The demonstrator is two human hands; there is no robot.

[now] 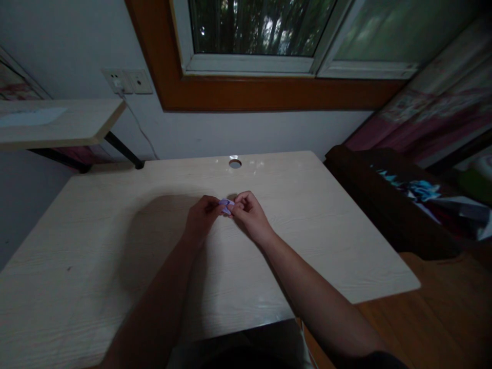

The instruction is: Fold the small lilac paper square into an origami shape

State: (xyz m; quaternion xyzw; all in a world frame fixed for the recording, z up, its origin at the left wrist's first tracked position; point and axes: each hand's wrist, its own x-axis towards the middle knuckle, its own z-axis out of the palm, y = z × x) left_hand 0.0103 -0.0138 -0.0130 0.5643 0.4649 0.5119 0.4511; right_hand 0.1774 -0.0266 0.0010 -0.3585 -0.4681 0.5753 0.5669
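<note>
A small, folded-looking purple piece (pixel 226 204), perhaps paper, is pinched between both hands just over the middle of the table. My left hand (pixel 201 216) grips its left side with thumb and fingers closed. On its right side, the thumb and fingertips of my right hand (pixel 251 218) press together on it. The fingers cover much of the piece, so its full shape and exact kind cannot be made out. Beneath the hands lies the pale wood-grain table (pixel 307 256).
A round cable hole (pixel 235 163) is near the table's back edge. A raised shelf (pixel 57 123) on black legs stands at the back left, beside a plugged-in wall socket (pixel 126 82). Past the table's right edge is a dark brown piece of furniture (pixel 384 210) with cluttered items.
</note>
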